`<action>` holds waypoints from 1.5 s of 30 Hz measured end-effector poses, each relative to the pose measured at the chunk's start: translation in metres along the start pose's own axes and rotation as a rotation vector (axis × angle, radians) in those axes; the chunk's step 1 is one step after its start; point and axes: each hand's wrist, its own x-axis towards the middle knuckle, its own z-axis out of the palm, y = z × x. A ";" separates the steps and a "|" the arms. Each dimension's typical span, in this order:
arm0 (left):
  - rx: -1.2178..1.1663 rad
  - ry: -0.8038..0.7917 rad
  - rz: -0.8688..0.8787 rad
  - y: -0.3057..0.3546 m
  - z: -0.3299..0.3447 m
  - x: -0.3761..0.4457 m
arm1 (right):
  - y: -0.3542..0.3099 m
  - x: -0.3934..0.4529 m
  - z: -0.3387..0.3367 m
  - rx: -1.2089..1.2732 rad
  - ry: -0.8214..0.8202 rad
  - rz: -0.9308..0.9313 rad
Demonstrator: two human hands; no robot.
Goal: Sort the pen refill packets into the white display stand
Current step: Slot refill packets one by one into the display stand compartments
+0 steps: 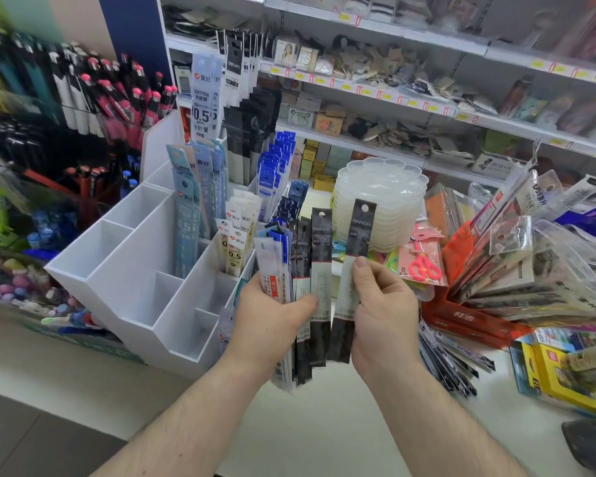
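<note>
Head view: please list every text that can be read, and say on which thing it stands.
"AIHAO": black packet pinched by the right hand.
"0.5": cream packet in the white display stand.
"GR7906", "0.5": tall pale packet at the back.
Shelf price tags: too blurred to read.

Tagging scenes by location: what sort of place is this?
Most likely a stationery shop. Shelves carry yellow price tags, pens stand in racks, and a white stand holds refill packets. Both hands hold more packets.
</note>
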 end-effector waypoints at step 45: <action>-0.119 0.243 0.144 0.083 -0.068 0.001 | -0.058 0.117 0.147 -0.504 -0.313 -0.367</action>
